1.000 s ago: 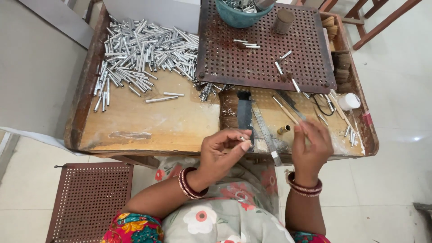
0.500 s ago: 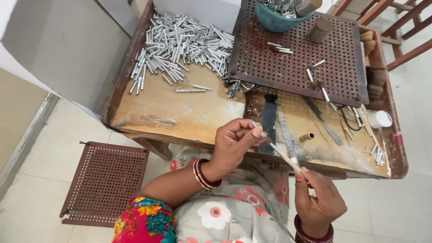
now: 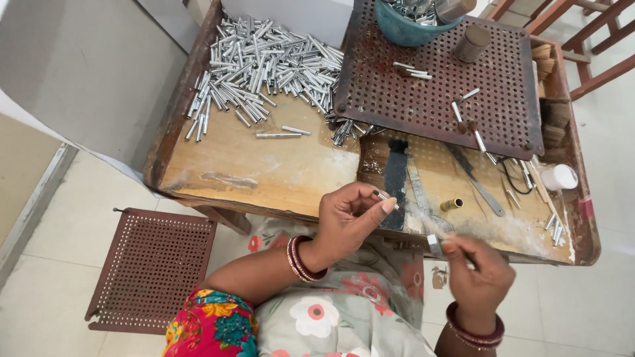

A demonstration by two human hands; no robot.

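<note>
My left hand (image 3: 349, 217) pinches a small silver metal tube (image 3: 385, 197) between thumb and fingertips, just in front of the wooden table's (image 3: 264, 165) near edge. My right hand (image 3: 477, 271) is lower right, blurred by motion, its fingers closed around a thin stick-like tool (image 3: 433, 239) that points up-left toward the tube. A large heap of similar silver tubes (image 3: 264, 59) lies at the table's far left. A brass-coloured small cylinder (image 3: 451, 204) rests on the table between my hands and the perforated plate.
A rusty perforated metal plate (image 3: 436, 86) covers the table's far right, with a teal bowl (image 3: 413, 26) of tubes and a brown cylinder (image 3: 472, 42) on it. Flat metal tools (image 3: 473, 178), a white cup (image 3: 559, 176) and a perforated brown stool (image 3: 149, 268) are nearby.
The view shifted slightly. My right hand moved up toward the table edge with the stick tool. My left hand keeps the tube pinched in about the same place.
</note>
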